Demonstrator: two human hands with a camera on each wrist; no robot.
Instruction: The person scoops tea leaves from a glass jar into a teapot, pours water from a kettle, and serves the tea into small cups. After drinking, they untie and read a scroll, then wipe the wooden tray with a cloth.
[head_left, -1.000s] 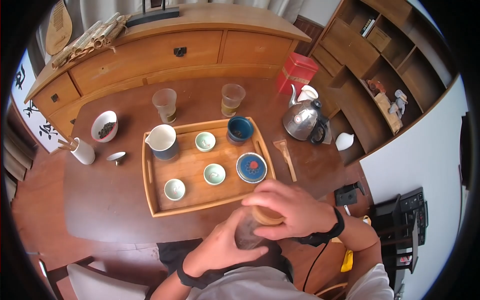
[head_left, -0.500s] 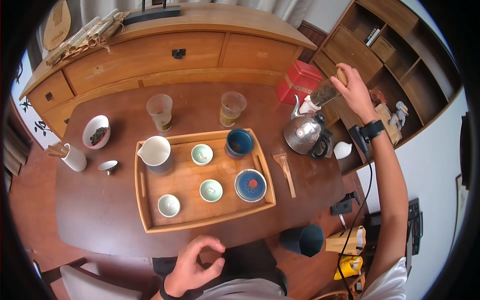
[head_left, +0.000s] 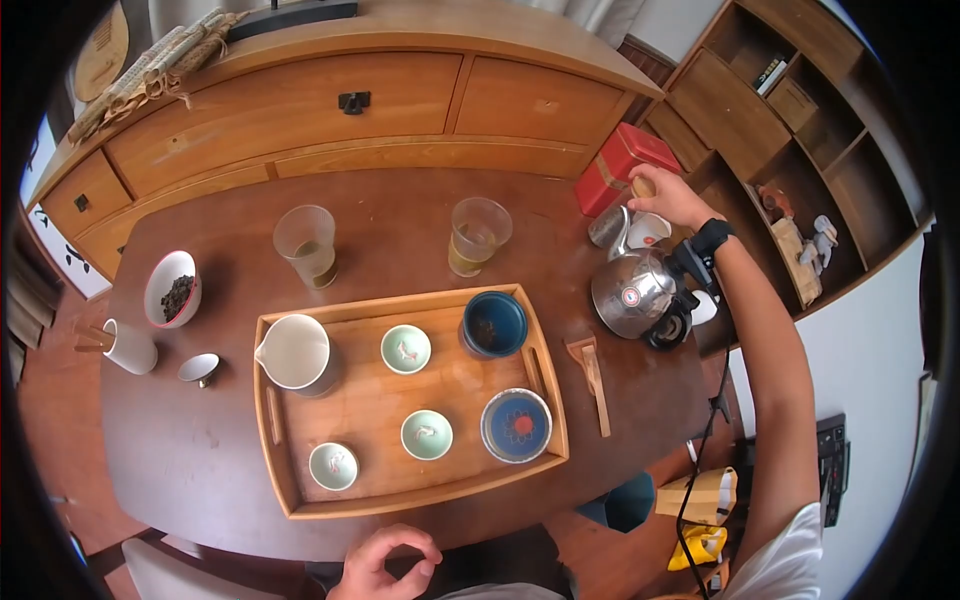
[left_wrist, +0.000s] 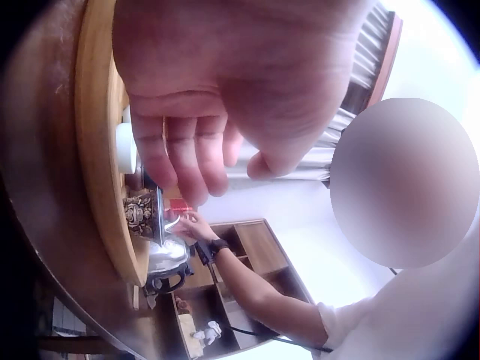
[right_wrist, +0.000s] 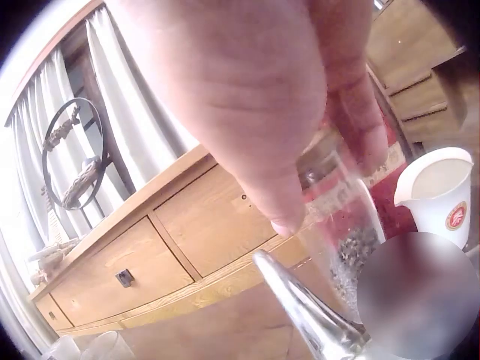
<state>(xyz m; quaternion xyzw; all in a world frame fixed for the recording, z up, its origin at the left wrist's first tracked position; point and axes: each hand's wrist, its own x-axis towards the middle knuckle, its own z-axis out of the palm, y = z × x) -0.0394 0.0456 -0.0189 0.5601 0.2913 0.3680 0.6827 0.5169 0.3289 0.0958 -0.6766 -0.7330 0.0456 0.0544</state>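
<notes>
one glass jar (right_wrist: 343, 232) is beside the kettle's (head_left: 630, 297) spout (right_wrist: 304, 307), near the red box (head_left: 625, 163); the right hand (head_left: 677, 203) pinches its lid (head_left: 643, 187), a hold that likely keeps fingers clear of the spout. its long axis looks near upright, lid uppermost. the left hand (head_left: 388, 566) curls loosely, holding nothing, near the tray (head_left: 376, 415).

Right arm (head_left: 785, 380) reaching forward and out to right, forearm bare below short sleeve. Right hand (head_left: 672, 202) at end of reach, thumb and fingers bent in pinch grip. Left hand (head_left: 388, 565) idle, low and close to body; thumb and index bowed toward each other, tips near. Left fingers (left_wrist: 181, 161) loosely bent, side by side.
</notes>
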